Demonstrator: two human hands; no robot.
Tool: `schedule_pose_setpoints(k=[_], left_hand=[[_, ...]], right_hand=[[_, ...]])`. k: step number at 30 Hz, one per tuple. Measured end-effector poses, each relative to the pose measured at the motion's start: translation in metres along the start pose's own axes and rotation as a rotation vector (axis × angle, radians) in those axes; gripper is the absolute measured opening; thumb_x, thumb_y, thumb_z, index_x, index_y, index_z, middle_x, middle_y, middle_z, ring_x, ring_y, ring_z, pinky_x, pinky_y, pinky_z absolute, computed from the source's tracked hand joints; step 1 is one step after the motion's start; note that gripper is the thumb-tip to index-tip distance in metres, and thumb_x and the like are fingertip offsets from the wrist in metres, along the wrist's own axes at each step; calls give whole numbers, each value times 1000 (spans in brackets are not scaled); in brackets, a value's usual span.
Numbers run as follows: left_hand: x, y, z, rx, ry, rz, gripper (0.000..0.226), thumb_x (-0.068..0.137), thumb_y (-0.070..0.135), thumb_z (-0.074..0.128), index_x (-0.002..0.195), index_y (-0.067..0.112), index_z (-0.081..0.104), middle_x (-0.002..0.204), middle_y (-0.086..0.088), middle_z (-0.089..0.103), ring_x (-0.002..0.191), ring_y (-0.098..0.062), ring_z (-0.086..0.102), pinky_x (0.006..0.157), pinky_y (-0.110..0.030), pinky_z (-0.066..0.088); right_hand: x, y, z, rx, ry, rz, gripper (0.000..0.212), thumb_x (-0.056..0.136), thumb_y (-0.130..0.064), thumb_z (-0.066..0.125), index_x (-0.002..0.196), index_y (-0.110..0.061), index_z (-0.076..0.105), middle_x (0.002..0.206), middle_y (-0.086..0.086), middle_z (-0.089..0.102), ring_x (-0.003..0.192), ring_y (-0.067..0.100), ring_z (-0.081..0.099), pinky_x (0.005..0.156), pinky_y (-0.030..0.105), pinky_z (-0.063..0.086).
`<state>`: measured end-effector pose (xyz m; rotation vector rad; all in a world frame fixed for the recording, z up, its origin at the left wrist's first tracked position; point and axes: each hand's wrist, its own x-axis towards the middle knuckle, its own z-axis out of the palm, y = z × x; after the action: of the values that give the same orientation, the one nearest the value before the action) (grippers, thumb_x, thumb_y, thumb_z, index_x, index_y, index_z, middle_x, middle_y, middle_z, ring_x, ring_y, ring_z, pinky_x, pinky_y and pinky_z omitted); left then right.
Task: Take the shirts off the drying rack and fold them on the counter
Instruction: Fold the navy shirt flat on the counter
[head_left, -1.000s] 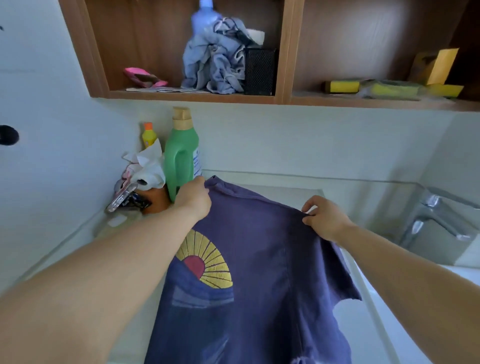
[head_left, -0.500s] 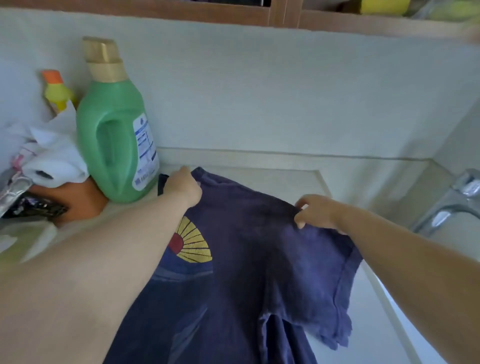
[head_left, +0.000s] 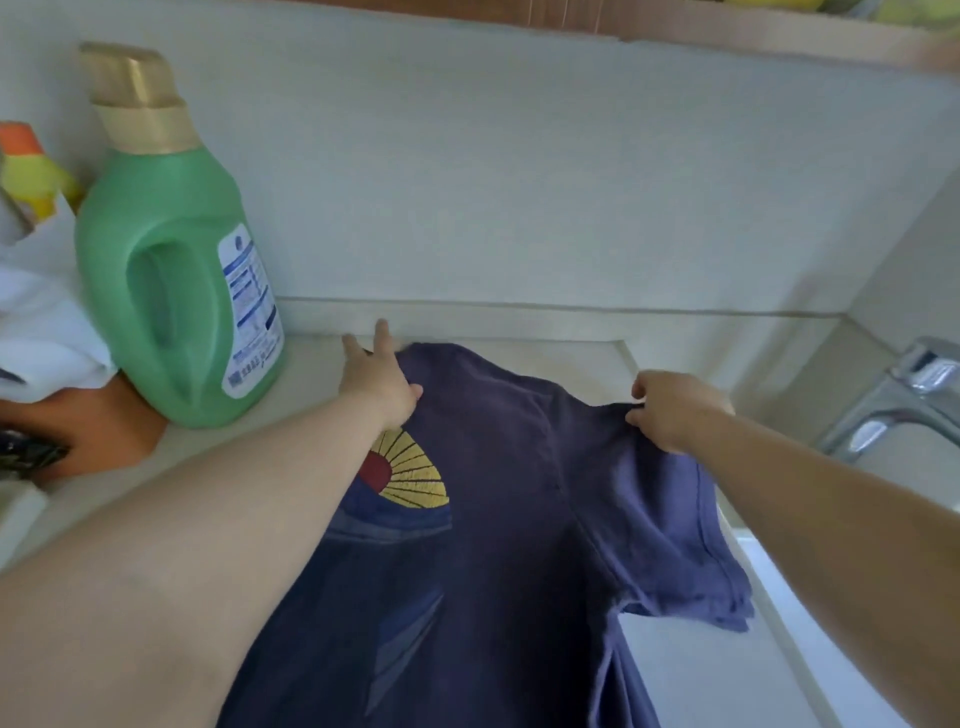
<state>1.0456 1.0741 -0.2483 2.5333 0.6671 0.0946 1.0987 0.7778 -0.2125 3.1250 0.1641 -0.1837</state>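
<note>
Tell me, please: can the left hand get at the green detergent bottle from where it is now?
Probably yes. The left hand lies with straight fingers on the shirt's collar corner, holding nothing, and only bare counter shows between it and the green bottle beside it.

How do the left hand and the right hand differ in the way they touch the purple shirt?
The left hand lies with straight fingers at the collar end of the purple shirt, near the green bottle; the right hand pinches the shoulder fabric with curled fingers, near the faucet. Both touch the shirt's upper edge.
</note>
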Motion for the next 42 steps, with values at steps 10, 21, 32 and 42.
schedule_pose_setpoints(k=[10, 21, 32, 42], left_hand=[[-42, -28, 9, 381, -150, 14, 70, 92, 66, 25, 150, 40, -3, 160, -7, -10, 145, -35, 4, 114, -52, 13], [-116, -51, -34, -1, -99, -279, 52, 96, 32, 52, 133, -3, 45, 136, -21, 50, 121, -35, 50, 95, -31, 41], [-211, -91, -43, -473, -254, -446, 12, 96, 13, 47, 92, 6, 55, 88, -11, 59, 79, -25, 58, 64, -32, 51], [-230, -118, -52, 4, -74, -147, 39, 101, 23, 41, 130, -2, 45, 136, -19, 48, 124, -35, 46, 101, -34, 35]], right_hand=[[-4, 27, -2, 98, -85, 124, 12, 77, -13, 50, 82, -9, 60, 90, 9, 62, 78, 28, 56, 66, 25, 42], [-117, -6, -14, 533, -357, 67, 36, 89, -32, 60, 66, -5, 61, 53, 7, 59, 43, 21, 54, 45, 20, 43], [-236, -43, 15, 463, -375, 39, 39, 79, -38, 73, 69, -10, 47, 59, 7, 51, 50, 24, 53, 55, 27, 49], [-251, -10, 42, 595, -227, 265, 18, 86, 0, 56, 71, -8, 52, 80, 14, 61, 68, 24, 63, 60, 29, 56]])
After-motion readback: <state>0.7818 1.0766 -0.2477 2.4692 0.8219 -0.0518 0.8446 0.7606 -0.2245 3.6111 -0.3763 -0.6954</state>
